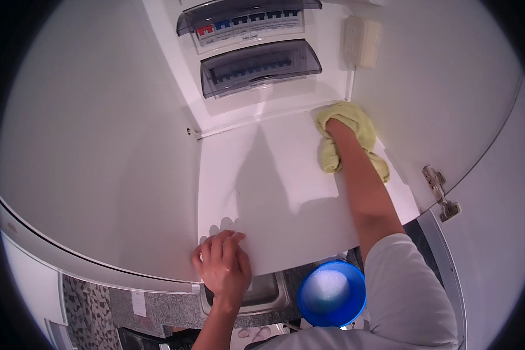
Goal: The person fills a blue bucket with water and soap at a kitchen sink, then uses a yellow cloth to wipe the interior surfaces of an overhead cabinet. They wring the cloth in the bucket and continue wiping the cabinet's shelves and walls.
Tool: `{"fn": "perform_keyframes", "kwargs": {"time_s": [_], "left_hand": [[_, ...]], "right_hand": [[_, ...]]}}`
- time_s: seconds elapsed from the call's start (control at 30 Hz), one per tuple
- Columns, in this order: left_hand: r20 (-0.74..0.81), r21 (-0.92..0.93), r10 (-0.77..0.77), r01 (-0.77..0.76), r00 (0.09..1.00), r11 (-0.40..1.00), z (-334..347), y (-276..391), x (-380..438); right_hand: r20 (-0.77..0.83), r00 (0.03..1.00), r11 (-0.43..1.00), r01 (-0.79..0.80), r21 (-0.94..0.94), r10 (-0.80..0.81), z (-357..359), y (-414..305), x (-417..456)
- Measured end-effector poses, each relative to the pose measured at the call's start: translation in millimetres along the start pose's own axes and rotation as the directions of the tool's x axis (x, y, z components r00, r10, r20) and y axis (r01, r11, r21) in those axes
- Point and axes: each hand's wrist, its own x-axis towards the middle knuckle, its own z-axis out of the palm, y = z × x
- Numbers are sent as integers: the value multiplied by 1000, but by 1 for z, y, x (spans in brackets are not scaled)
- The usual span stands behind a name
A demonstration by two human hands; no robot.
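In the back right corner of a white cabinet, my right hand [334, 126] is wrapped in a yellow-green cloth [362, 124], its fingers hidden under the folds. The cloth lies against the cabinet's bottom shelf [262, 183] and the right wall, with a tail of it hanging along my forearm. My left hand [223, 260] rests at the shelf's front left edge with bent fingers, and no object shows in it. Below the shelf, a blue bucket [304, 302] holds foamy suds [328, 286].
Two circuit breaker panels [249, 33] with tinted covers, the upper one raised, sit on the back wall. A cream electrical box [363, 41] is at right. A metal hinge [439, 192] joins the open door [490, 245]. A steel sink [280, 297] is set in the speckled countertop [170, 306].
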Motion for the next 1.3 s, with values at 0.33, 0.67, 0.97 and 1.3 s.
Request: {"fn": "perform_keyframes", "kwargs": {"time_s": [0.33,0.67,0.97,1.3], "left_hand": [[-2,-42,-3,3,1000,999,-2,3,2],[-32,-52,-16,15,999,999,-5,2,0],[-45,-72,18,-22,999,997,0,10,1],[4,-81,-6,6,1000,997,2,1,0]], "right_hand": [[-60,992,979,122,166,-113,-2,4,7],[98,991,992,-79,-95,88,-37,-33,6],[105,973,955,223,-197,-206,69,-121,26],[147,819,830,530,176,-554,-10,-125,-49]]}}
